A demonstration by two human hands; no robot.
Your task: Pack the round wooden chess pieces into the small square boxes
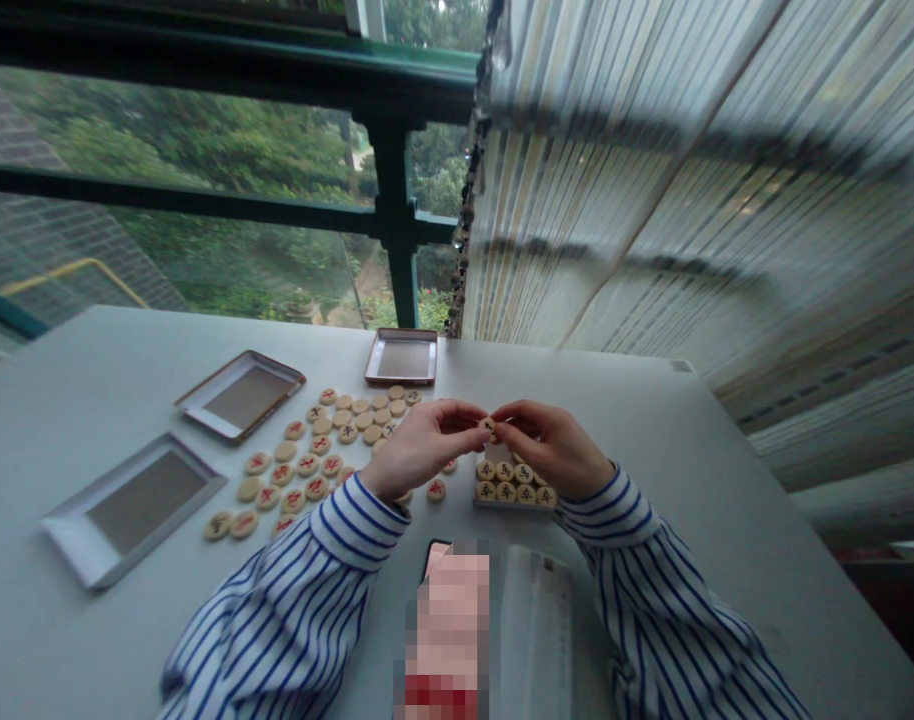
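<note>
Both my hands meet above the grey table (697, 470), pinching one round wooden game piece (488, 426) between their fingertips. My left hand (419, 445) holds it from the left, my right hand (551, 445) from the right. Just below them lies a small tray (513, 483) filled with rows of black-marked pieces. Several loose pieces (314, 455), many marked in red, are scattered on the table left of my left hand. Both arms wear blue-striped white sleeves.
Three shallow box trays lie on the table: one at front left (131, 505), one further back (239, 393), one near the window (401, 356). A phone and a clear plastic sheet (536, 610) lie close to me. Blinds hang at the right.
</note>
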